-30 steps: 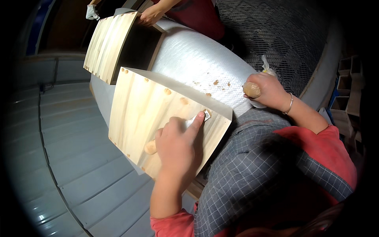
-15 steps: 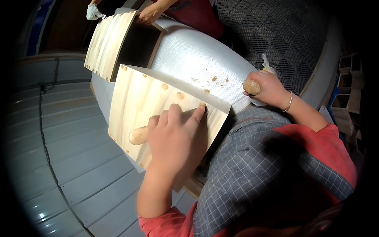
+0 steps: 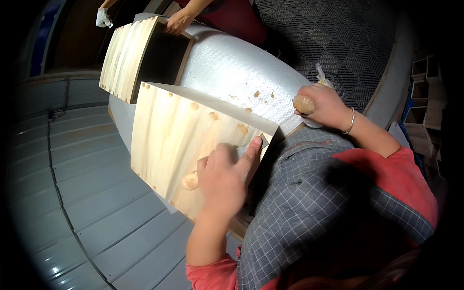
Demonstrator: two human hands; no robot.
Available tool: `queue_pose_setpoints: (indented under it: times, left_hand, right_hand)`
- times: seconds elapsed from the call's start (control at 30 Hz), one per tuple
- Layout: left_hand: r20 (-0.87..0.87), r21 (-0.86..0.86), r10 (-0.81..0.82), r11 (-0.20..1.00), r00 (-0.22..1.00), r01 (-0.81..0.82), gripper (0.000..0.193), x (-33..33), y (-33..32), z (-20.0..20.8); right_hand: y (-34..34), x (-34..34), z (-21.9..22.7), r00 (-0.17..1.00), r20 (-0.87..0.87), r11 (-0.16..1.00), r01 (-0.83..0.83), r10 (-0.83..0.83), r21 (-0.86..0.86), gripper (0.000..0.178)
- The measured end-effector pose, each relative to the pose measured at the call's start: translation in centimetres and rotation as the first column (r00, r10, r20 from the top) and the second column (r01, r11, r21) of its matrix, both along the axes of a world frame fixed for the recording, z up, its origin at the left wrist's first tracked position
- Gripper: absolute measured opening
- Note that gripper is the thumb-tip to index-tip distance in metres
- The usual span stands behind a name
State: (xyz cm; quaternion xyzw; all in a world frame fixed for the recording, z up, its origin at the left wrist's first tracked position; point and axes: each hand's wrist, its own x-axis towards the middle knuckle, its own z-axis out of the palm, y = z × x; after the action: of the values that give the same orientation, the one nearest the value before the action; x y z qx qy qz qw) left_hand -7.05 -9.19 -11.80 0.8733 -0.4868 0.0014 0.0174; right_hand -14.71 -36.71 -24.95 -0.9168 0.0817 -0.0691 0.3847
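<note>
My left hand grips a putty knife by its wooden handle. The index finger presses along its grey blade, near the right corner of a pale wooden box. Tan filler spots dot the top of that box along its edges. In my right hand, raised beside the box, is a lump of tan putty, with crumpled white plastic sticking out behind the fingers.
Bubble wrap with brown crumbs covers the work surface. A second wooden box, open on one side, stands farther off; a co-worker's hand touches it, and a white-gloved hand is nearby. Wooden compartments stand at right.
My left hand has slid the putty knife right, toward the box's corner, leaving another filler spot exposed behind it. The co-worker's white-gloved hand has moved away from the far box.
</note>
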Motion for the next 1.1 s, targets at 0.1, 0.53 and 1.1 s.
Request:
queue_pose_setpoints:
  times: [0.1,0.53,1.1]
  left_hand:
    - [0.018,0.041,0.002,0.999,1.000,-0.003,0.050,0.0,0.1,0.7]
    - [0.068,0.085,-0.026,0.996,0.997,0.020,0.054,-0.6,-1.3,2.5]
    - [-0.229,-0.087,0.222,0.965,0.948,-0.247,0.062,-0.9,-0.8,1.0]
  right_hand:
    - [-0.1,-0.1,0.0,1.000,0.003,1.000,0.012,-0.012,0.001,0.025]
    - [-0.1,1.6,0.0,0.996,-0.092,1.000,-0.018,0.018,0.000,0.032]
    - [1.6,2.3,-0.3,0.975,0.112,0.982,-0.188,0.190,-0.026,0.035]
